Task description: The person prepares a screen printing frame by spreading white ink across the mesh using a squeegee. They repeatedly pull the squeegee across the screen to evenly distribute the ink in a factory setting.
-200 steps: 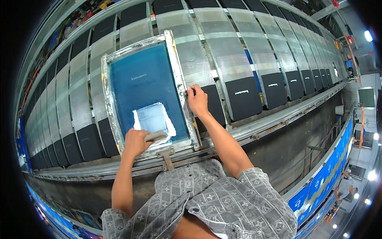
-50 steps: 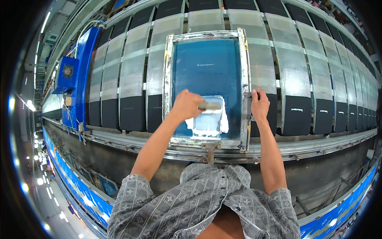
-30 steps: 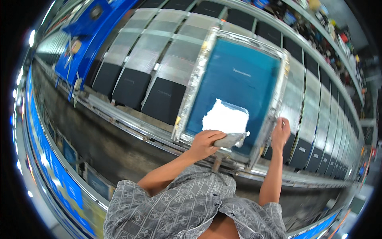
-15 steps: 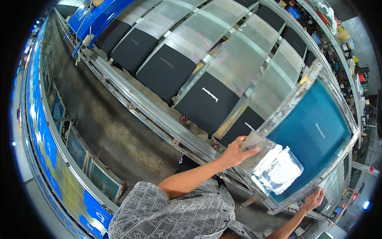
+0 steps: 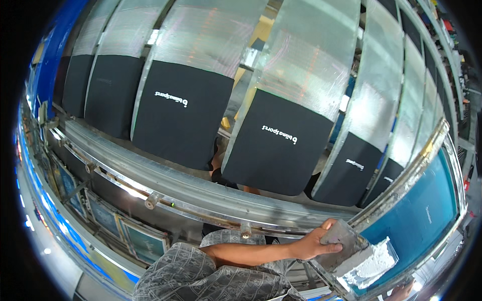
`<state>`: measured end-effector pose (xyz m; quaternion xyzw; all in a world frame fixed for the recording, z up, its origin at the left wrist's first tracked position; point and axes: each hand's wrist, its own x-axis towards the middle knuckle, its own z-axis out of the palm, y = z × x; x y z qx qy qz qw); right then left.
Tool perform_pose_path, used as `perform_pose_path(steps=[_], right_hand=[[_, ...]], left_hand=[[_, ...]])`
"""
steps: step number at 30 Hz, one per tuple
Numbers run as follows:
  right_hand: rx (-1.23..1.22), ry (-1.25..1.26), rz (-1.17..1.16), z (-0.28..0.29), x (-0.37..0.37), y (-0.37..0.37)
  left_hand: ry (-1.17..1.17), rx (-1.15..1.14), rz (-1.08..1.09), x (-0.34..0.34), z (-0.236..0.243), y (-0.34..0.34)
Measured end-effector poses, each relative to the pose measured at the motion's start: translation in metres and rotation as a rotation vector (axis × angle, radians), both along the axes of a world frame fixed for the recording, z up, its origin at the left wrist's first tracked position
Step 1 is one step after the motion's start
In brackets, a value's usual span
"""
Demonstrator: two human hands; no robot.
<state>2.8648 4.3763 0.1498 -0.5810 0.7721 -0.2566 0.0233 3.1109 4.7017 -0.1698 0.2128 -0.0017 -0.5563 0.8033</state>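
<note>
My left hand [image 5: 315, 244] grips the grey block handle of a squeegee [image 5: 346, 240] smeared with white ink [image 5: 369, 261]. The squeegee rests at the near corner of a blue mesh screen in a metal frame [image 5: 407, 176], which lies tilted at the lower right. Only a sliver of my right hand [image 5: 400, 291] shows at the bottom edge, holding the frame's near side. To the left of the frame lie black fabric panels [image 5: 281, 143] on long metal pallets, each with a small white print.
A metal rail [image 5: 165, 188] runs along the front of the pallets. More black panels [image 5: 178, 113] lie further left. Spare framed screens [image 5: 143, 241] lean below the rail, and blue machinery [image 5: 52, 60] stands at the far left.
The view has swung left along the row, so the screen frame now sits at the lower right edge. My left hand stays on the squeegee and my right hand is almost out of view.
</note>
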Motion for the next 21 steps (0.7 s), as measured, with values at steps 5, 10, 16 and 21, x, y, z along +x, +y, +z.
perform_pose_path(steps=[5, 10, 16, 21], right_hand=[[0.016, 0.031, -0.027, -0.037, 0.007, 0.046], [0.065, 0.015, -0.055, -0.078, -0.003, 0.051], [0.111, 0.004, -0.056, -0.103, -0.007, 0.052], [0.128, -0.004, -0.041, -0.115, -0.004, 0.049]], left_hand=[[-0.005, -0.069, -0.077, -0.009, -0.015, 0.003], [0.108, -0.137, -0.124, -0.012, -0.032, 0.003], [0.218, -0.149, -0.111, -0.007, -0.033, 0.003], [0.123, -0.17, -0.073, -0.01, -0.038, 0.004]])
